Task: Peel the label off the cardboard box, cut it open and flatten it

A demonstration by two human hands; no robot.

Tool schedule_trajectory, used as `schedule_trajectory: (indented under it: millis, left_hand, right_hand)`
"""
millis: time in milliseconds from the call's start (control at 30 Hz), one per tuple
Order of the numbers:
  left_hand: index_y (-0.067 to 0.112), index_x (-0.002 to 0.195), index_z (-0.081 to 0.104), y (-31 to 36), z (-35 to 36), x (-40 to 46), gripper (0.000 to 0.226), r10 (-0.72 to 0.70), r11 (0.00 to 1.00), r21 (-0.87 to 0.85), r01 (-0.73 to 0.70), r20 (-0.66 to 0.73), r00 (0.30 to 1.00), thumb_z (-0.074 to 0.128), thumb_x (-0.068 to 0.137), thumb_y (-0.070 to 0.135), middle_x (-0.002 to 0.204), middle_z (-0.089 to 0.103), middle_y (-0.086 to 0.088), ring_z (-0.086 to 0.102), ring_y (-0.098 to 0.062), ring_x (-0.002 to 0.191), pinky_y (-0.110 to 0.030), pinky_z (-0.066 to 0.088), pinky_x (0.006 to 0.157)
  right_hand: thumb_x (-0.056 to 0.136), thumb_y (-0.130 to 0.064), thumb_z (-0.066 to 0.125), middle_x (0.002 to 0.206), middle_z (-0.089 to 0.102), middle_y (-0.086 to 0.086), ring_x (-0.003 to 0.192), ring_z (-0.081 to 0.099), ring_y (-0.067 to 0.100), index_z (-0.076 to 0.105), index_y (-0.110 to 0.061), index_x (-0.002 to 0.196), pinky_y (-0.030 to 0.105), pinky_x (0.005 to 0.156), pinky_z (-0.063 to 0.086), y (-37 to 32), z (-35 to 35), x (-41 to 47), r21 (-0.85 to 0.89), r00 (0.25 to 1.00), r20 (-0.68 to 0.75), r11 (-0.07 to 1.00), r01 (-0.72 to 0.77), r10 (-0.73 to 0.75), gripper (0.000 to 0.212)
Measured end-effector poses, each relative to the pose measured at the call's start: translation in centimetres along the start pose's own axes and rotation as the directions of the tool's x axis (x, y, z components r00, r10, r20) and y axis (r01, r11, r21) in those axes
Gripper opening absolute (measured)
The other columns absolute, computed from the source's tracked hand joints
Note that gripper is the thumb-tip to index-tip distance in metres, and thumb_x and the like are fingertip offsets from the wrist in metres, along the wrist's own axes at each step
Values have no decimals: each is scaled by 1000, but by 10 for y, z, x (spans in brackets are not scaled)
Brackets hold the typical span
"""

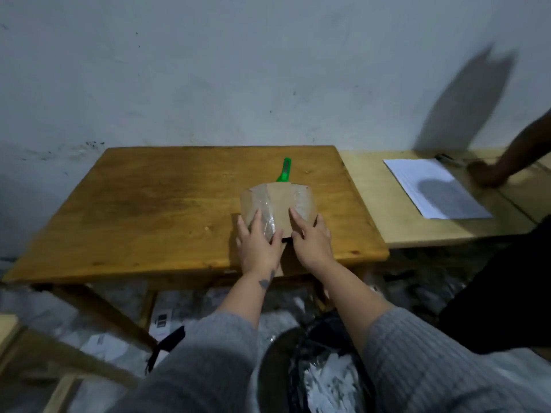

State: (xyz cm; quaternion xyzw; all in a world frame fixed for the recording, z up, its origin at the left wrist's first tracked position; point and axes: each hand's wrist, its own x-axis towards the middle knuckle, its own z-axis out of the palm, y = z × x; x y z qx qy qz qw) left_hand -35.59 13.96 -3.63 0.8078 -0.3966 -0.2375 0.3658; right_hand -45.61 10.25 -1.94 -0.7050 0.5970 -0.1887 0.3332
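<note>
Grey ribbed knit sleeves pushed up forearms; dark tattoo on left wrist.

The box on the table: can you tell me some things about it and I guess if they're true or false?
1. Both hands rest on the cardboard box. True.
2. The right hand holds the green cutter. False: the cutter lies on the wooden table behind the box, untouched.
3. The left hand has straight fingers on the box. True.
4. The sheet of paper lies on the box. False: it lies on the lighter table to the right.
</note>
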Motion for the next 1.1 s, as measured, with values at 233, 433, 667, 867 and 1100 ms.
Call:
schedule_trajectory:
  millis: [233, 433, 667, 867, 1100]
  left_hand:
    - [31, 147, 29, 4, 56, -100, 65, -15, 1000, -19, 17, 118, 993, 57, 90, 43, 160, 6, -6, 20, -33, 142, -43, 28, 111]
    - [30, 146, 29, -34, 122, -166, 64, -95, 985, 163, 47, 300, 949, 57, 90, 41, 158, 14, -8, 28, -35, 137, -43, 32, 108]
    - [23, 151, 18, -153, 207, -206, 64, -340, 914, 397, 82, 643, 687, 43, 96, 44, 159, 2, -7, 34, -34, 135, -37, 38, 104]
    - [23, 152, 14, -241, 301, -190, 64, -409, 877, 478, 46, 693, 594, 37, 97, 45, 159, 7, -4, 39, -34, 132, -39, 38, 104]
    - [19, 153, 7, -307, 390, -145, 63, -326, 927, 374, 40, 746, 581, 34, 100, 39, 161, -4, -5, 14, -27, 146, -34, 24, 113]
  right_hand:
    - [96, -27, 42, 158, 4, 12, 142, 11, 34, 34, -50, 137, 44, 115, 16, 84, -42, -83, 8, 992, 3, 992, -123, 123, 49]
    - [97, -33, 39, 159, 5, 11, 142, 14, 38, 31, -52, 139, 44, 115, 18, 182, -25, -142, -21, 938, 76, 941, -338, 339, 47]
    - [97, -41, 37, 157, 19, 10, 139, 30, 34, 40, -49, 135, 38, 111, 28, 312, 58, -191, -83, 806, 308, 858, -507, 506, 39]
    - [94, -40, 39, 150, 35, 10, 130, 41, 34, 42, -48, 134, 38, 110, 33, 416, 144, -164, -125, 717, 356, 791, -599, 599, 41]
    - [88, -44, 45, 158, 21, 4, 145, 18, 27, 41, -53, 132, 40, 118, 20, 507, 214, -104, -92, 725, 339, 788, -608, 599, 45]
